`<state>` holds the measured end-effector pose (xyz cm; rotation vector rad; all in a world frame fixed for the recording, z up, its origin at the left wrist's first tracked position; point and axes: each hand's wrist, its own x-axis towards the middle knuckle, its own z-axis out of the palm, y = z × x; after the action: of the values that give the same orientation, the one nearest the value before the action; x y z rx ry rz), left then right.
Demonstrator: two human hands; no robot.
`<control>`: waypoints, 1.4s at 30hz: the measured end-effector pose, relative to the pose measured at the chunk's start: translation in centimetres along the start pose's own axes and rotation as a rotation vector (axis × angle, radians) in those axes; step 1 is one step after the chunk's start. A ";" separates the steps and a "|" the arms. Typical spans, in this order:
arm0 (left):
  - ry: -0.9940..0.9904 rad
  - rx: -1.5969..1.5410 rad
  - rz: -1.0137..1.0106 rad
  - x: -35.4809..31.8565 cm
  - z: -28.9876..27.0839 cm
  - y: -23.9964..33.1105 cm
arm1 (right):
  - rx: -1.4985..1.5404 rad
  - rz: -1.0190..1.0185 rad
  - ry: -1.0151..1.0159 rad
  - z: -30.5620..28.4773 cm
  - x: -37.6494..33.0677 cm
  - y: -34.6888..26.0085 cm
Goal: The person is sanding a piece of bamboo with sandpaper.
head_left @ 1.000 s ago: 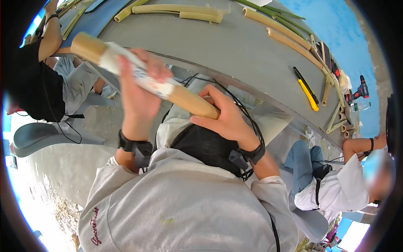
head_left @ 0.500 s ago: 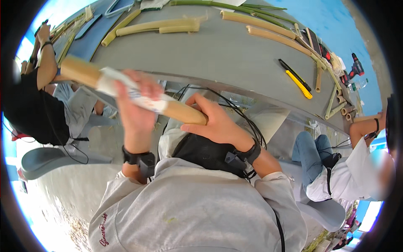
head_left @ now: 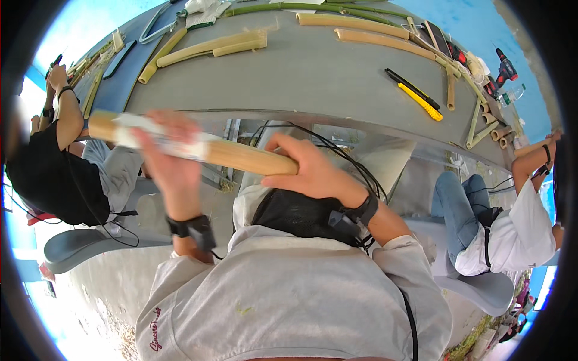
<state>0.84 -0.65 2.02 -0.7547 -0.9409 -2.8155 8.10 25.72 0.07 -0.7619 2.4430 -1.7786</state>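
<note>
A pale tan bamboo tube (head_left: 244, 159) is held in front of my lap, below the table's near edge, slanting from the upper left to the lower right. My right hand (head_left: 316, 167) is closed around its right end, thumb along the near side. A white paper-like sheet (head_left: 194, 148) with faint print is wrapped around the tube farther left. My left hand (head_left: 171, 159), blurred by motion, is closed over that sheet. The tube's left end sticks out beyond the sheet. What faces the bamboo on the sheet's inner side is hidden.
On the grey table (head_left: 265, 84) lie a yellow-and-black utility knife (head_left: 419, 101), split bamboo pieces (head_left: 211, 48) and green stalks (head_left: 313, 7). A cordless drill (head_left: 506, 67) and a bottle (head_left: 512, 95) are at the right. Black cables (head_left: 355, 165) hang under the table. People sit on both sides.
My left hand has slid the white sheet leftward along the bamboo tube, baring more of its middle. My right hand keeps its grip. The view has shifted slightly.
</note>
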 end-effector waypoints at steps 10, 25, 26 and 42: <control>-0.081 -0.036 -0.001 0.4 1.5 0.1 | -0.035 -0.023 -0.059 0.1 2.0 -1.5; -0.011 0.019 -0.028 -0.1 2.8 -1.4 | -0.141 -0.043 0.009 -0.8 1.6 -2.0; -0.024 0.073 -0.024 0.1 2.5 -0.7 | -0.179 -0.031 -0.007 -1.4 1.4 -2.1; 0.047 -0.137 0.217 0.7 -0.7 2.9 | -0.216 0.062 -0.056 -3.5 0.9 -2.7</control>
<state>0.58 -3.37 3.43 -0.7517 -0.6225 -2.7137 7.29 27.89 3.98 -0.7284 2.6197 -1.4686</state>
